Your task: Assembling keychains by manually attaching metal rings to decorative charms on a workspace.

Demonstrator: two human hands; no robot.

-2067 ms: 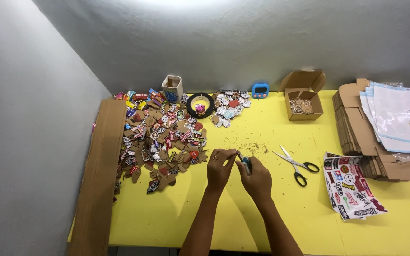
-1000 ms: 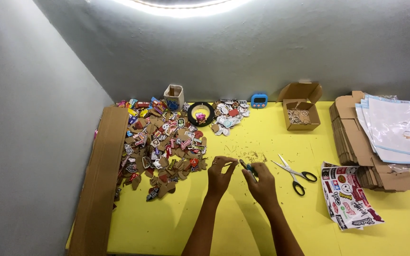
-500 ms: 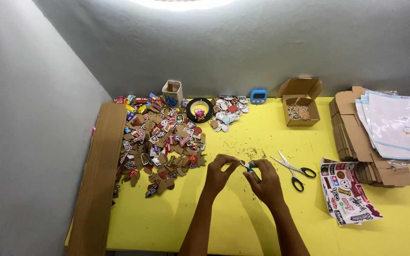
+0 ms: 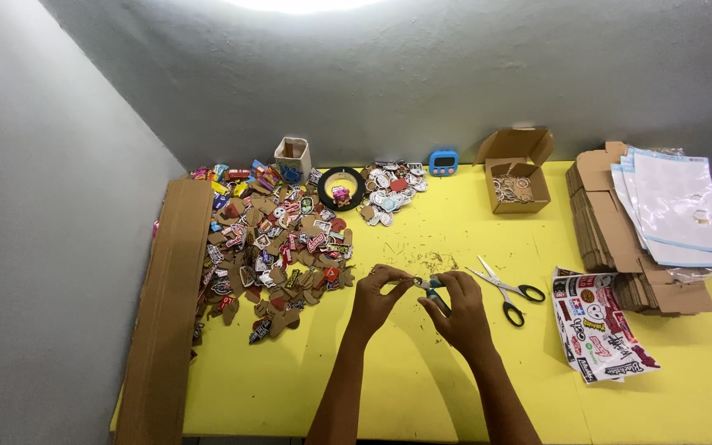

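Over the yellow table (image 4: 422, 371), my left hand (image 4: 377, 298) and my right hand (image 4: 456, 309) meet at the middle. My right hand grips a small blue-handled tool (image 4: 433, 288), whose tip touches a tiny piece pinched in my left fingers. That piece is too small to identify. A big heap of cardboard-backed stickers (image 4: 278, 243) lies just left of my hands. Black-handled scissors (image 4: 508, 290) rest to the right of my right hand.
A long cardboard strip (image 4: 166, 305) runs along the left edge. At the back stand a small cup-like box (image 4: 292, 158), a black tape roll (image 4: 341, 188), a blue timer (image 4: 443, 161) and an open carton (image 4: 519, 183). Flat cartons with plastic sleeves (image 4: 661, 222) and sticker sheets (image 4: 599, 331) lie right.
Both hands stay together at the table's middle and have shifted slightly toward me. The camera has tilted a little. Nothing else on the table has moved.
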